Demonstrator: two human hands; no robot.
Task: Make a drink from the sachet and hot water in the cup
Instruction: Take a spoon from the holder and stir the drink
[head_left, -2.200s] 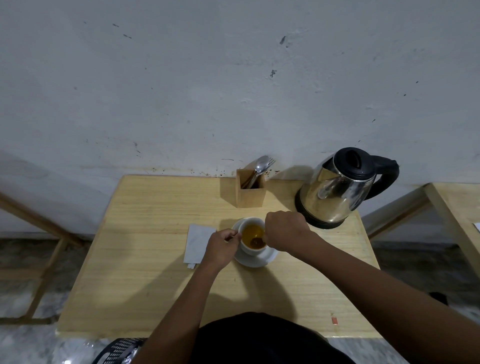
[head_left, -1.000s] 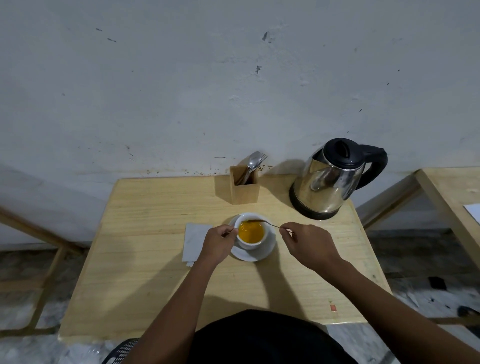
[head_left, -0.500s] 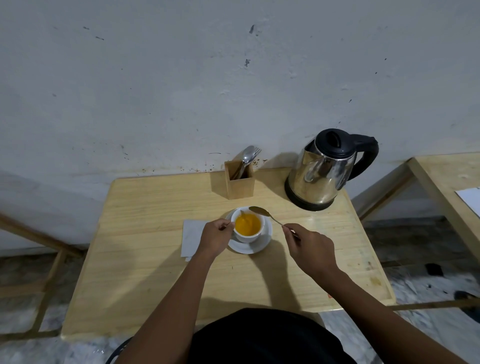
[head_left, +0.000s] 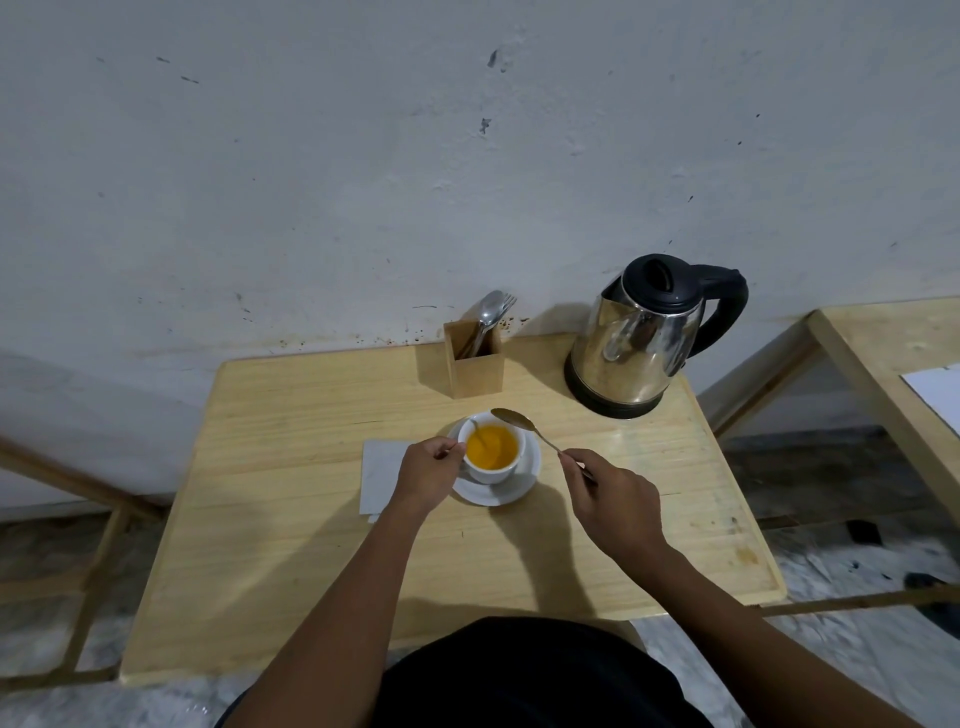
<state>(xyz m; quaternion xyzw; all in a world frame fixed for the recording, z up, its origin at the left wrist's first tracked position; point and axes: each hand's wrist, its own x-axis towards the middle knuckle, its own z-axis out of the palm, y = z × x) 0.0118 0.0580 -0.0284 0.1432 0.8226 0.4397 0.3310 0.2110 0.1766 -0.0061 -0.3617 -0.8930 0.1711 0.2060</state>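
A white cup (head_left: 491, 470) full of orange drink stands on a white saucer (head_left: 514, 491) in the middle of the wooden table (head_left: 291, 545). My left hand (head_left: 428, 473) grips the cup at its left side, where the handle is hidden. My right hand (head_left: 610, 499) pinches the handle of a metal spoon (head_left: 519, 422), whose bowl hangs in the air just above the cup's far right rim. A white sachet (head_left: 379, 475) lies flat on the table, partly under my left hand.
A steel kettle (head_left: 641, 343) with black lid and handle stands at the back right. A wooden holder (head_left: 475, 366) with cutlery sits at the back against the wall. A second table (head_left: 893, 364) with a white sheet is at the right.
My right hand has lifted the spoon out of the drink and drawn back to the right. The drink has turned from dark amber to even orange. My left hand stays on the cup.
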